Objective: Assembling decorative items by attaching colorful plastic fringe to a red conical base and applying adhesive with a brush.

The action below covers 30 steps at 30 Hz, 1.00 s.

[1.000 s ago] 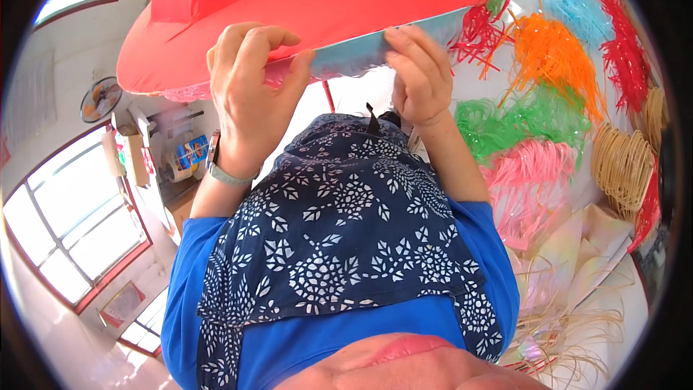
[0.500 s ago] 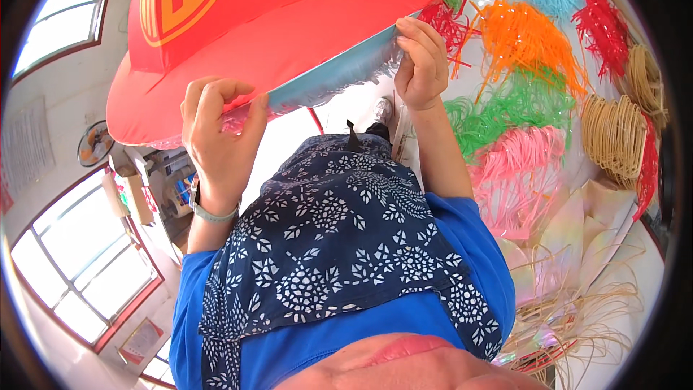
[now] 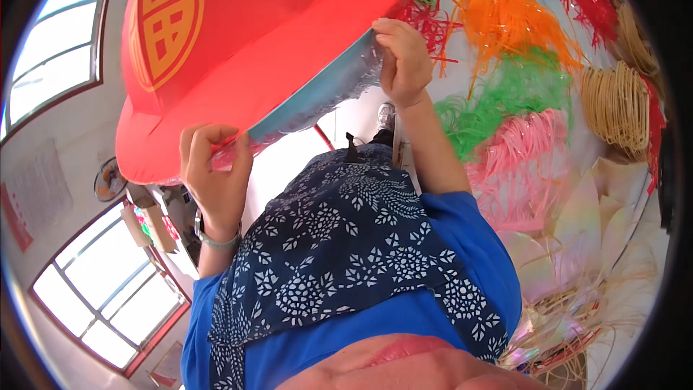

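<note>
Upper centre of frame, red fabric panel [image 3: 274,36] with shiny blue underside held up; left hand [image 3: 213,170] pinched on its lower edge, right hand [image 3: 404,58] clamped on the far edge; risk: slick edge slipping from fingertips, panel sagging onto coloured raffia bundles [image 3: 520,87].

A big red cloth-covered piece [image 3: 289,36] fills the upper middle of the view, and on its left part sits a large emblem [image 3: 164,25] in golden yellow, rounded in outline and made of blocky strokes. Far left, a dull red poster [image 3: 16,217] hangs flat on the pale wall, a tall narrow rectangle between the upper and lower windows. Below the red piece, near a wall fan, small boxes or signs [image 3: 155,224] show green and red patches, too small to make out.
</note>
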### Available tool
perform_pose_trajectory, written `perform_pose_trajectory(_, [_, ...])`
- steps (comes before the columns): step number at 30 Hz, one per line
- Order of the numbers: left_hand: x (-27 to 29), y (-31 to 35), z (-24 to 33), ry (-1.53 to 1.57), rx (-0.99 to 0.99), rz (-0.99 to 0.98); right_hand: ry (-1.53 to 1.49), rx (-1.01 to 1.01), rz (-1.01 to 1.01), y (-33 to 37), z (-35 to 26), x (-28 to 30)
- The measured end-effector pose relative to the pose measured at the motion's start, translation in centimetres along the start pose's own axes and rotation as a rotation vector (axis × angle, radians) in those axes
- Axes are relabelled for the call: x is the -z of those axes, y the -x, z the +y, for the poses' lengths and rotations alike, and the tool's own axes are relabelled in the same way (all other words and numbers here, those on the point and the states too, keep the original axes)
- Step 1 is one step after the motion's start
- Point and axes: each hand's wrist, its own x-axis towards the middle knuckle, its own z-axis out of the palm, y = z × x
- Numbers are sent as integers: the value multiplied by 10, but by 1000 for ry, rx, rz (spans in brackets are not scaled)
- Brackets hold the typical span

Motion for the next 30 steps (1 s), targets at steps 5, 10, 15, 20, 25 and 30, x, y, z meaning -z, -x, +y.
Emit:
perform_pose_trajectory(5, [6,1,-8,76,-60,34,186,-71,12,-5,5,9])
perform_pose_trajectory(10, [33,19,-27,255,-326,202,57,-91,-32,-25,-89,-2])
perform_pose_trajectory(15, [57,43,-80,348,-303,259,-125,205,-255,-21,-162,-37])
perform_pose_trajectory(20, [77,59,-126,466,-338,122,123,215,-281,-13,-156,-40])
perform_pose_trajectory(25, [86,52,-175,651,-593,-260,273,-244,174,3,-182,-24])
perform_pose_trajectory(30, [57,65,-234,896,-607,-703,432,-478,-15,61,-290,-68])
